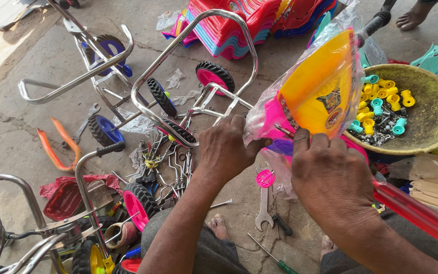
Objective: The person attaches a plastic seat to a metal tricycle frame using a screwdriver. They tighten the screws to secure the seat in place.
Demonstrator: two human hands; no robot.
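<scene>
My right hand (330,177) clamps a red-handled screwdriver (412,210) and pinches the plastic-wrapped yellow and pink toy panel (318,89), which rises toward twelve o'clock. My left hand (224,149) grips the wrapper's nine o'clock edge. At three o'clock, close by, sits a bowl (432,132) of fasteners; a chrome tricycle frame (178,66) crowds ten o'clock.

Glossy plastic panel (316,91) in crinkled clear film, shiny chromed metal frame (188,66), rough concrete floor (21,132).

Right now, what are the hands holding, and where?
Both hands grip the lower end of a clear plastic bag of yellow and pink parts: left hand at its bottom-left edge, right hand underneath.
</scene>
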